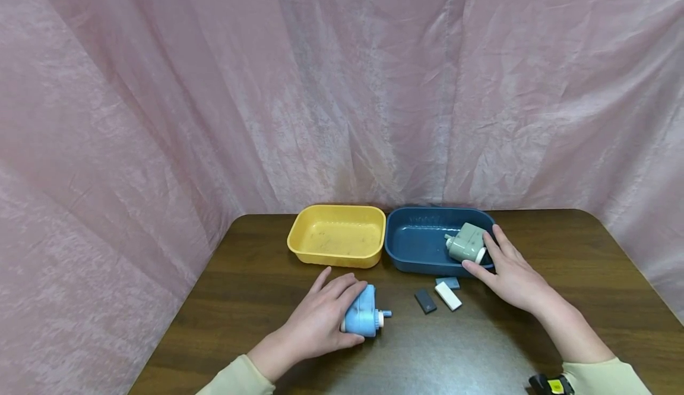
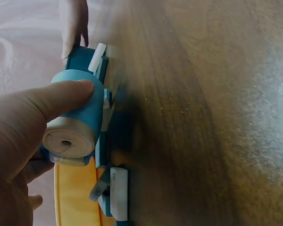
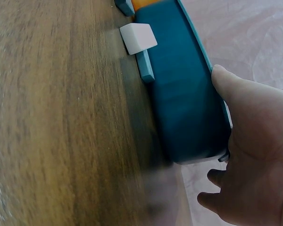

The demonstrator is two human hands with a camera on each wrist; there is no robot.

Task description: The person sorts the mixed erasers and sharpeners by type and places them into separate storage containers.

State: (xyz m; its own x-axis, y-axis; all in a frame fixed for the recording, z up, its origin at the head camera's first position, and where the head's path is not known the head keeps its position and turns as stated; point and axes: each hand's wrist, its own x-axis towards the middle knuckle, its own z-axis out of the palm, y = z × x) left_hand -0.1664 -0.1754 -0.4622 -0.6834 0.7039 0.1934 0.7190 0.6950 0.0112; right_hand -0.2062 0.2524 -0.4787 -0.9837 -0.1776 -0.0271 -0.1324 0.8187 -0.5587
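1. Fingers of the left hand [image 1: 315, 326] curl round a blue device [image 1: 361, 315], the thumb pressing along its body.
2. This device is on the near side of the desk [image 1: 438, 359], in front of the trays; its white round end faces left and its small crank points right. Whether it touches the wood, I cannot tell.
3. Fingers of the right hand [image 1: 515, 279] are spread and relaxed at the right end of a dark blue tray [image 1: 415, 242], with the thumb by its near rim.
4. A green device [image 1: 468, 242] lies tilted in the right part of that tray, crank to the left, white end to the right and near. It sits just beside the right hand; contact is unclear.
5. A yellow tray [image 1: 336, 237] stands directly left of the dark blue one.
6. Near the dark blue tray's front wall lie a blue block [image 1: 450, 282], a white block [image 1: 448, 296] overlapping it, and a dark block [image 1: 425, 301] slightly left.
7. Pink curtain [image 1: 331, 98] hangs behind the far edge.
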